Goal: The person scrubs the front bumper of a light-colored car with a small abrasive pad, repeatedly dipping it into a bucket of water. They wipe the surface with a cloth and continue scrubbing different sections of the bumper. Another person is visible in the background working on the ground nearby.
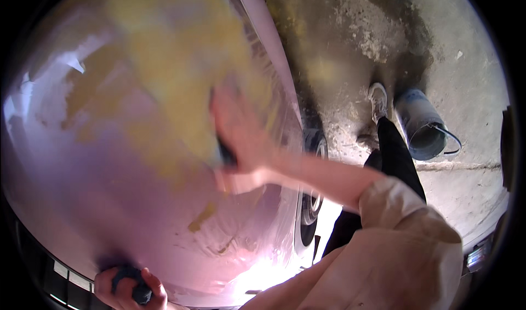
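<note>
Pressed on the broad car body panel (181, 211) is my right hand (241, 137), blurred by motion, its fingers stretched over a dark flat pad (226, 154). Only the pad's edges show past the palm, so its exact kind is hidden. The panel is pinkish-purple, with large yellow-tan patches (181, 63) around and beyond that hand. At the lower left, over the panel's near edge, my left hand (129, 289) is closed, its fingers wrapped round a dark bluish-grey wad (141, 292), which may be a cloth or a sponge.
A car wheel (311, 214) stands under the panel's right edge. On the stained concrete floor (455, 90), right of my shoe (378, 100) and dark-trousered leg, is a grey bucket (419, 118) with a curved handle. Strong light glares off the panel's lower right edge.
</note>
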A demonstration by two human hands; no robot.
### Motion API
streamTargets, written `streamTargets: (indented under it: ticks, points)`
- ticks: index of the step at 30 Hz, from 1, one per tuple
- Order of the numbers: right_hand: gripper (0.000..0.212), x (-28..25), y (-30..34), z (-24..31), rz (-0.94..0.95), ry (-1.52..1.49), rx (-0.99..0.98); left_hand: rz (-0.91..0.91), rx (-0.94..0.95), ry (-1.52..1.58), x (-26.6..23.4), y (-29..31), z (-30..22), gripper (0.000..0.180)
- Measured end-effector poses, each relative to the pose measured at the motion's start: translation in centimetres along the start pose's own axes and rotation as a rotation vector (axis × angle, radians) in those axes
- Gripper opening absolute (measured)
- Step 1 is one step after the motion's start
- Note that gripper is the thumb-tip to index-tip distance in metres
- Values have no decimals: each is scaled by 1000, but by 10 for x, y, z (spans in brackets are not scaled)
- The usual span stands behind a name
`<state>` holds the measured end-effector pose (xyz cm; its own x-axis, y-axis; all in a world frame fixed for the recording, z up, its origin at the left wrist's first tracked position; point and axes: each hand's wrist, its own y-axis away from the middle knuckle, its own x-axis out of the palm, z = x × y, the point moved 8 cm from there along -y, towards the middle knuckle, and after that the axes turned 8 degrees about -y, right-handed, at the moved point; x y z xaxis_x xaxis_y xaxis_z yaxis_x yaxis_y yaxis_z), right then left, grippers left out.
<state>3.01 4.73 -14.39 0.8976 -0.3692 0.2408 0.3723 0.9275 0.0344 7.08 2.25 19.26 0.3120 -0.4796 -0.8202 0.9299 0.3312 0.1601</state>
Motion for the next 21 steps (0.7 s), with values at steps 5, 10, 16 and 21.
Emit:
streamTargets:
  ticks: [5, 10, 16, 21]
  points:
    - [106, 0, 15, -32, -248, 10, 151, -9, 36, -93, 4, -6, -5, 25]
    - [108, 60, 105, -11, -131, -5, -128, 5, 16, -26, 3, -5, -3, 23]
    - [109, 13, 65, -87, -435, -168, 378, -3, -15, -97, 7, 3, -1, 22]
    - [107, 63, 107, -14, 20, 83, 270, -12, 2, -47, 3, 4, 2, 23]
